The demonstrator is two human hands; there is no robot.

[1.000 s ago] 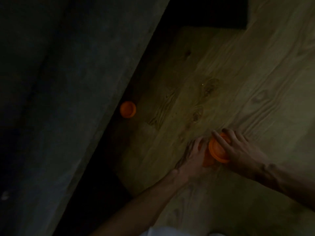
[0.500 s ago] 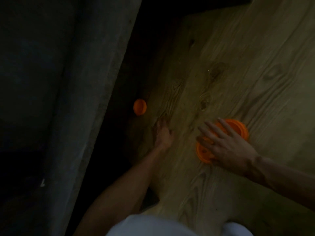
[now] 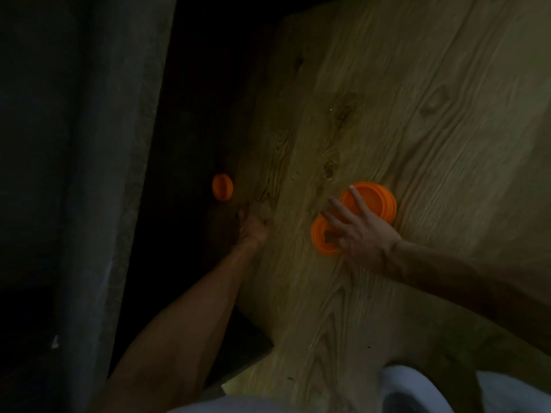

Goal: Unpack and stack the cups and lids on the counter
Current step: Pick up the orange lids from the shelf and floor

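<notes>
Landmark for all positions: the wooden counter point(image 3: 417, 120).

1. Left of the counter, a grey wall point(image 3: 89, 174) runs down the view; a dark gap lies between the wall and the counter's left edge.
2. A small orange cup point(image 3: 222, 187) lies at the counter's left edge, partly in shadow. It appears to be on its side; the light is too poor to be sure.
3. The left hand point(image 3: 254, 226) rests on the counter near its left edge, just below the cup. Its fingers are blurred and dark, so whether they are extended or curled cannot be determined. It holds nothing that can be seen.
4. Toward the counter's middle, an orange lid point(image 3: 325, 237) lies flat, with a second orange lid point(image 3: 376, 201) touching or slightly overlapping it on the far side.
5. The right hand point(image 3: 362, 231) lies over both lids with fingers spread and straight, pressing or steadying rather than gripping.

Progress (judgement): two lids are on the counter but not yet aligned into one stack; the cup at the edge remains to be collected.

Change from the earlier frames: both hands were together at the lids; the left hand has since travelled to the counter's left edge toward the cup, while the right hand stays on the lids.
</notes>
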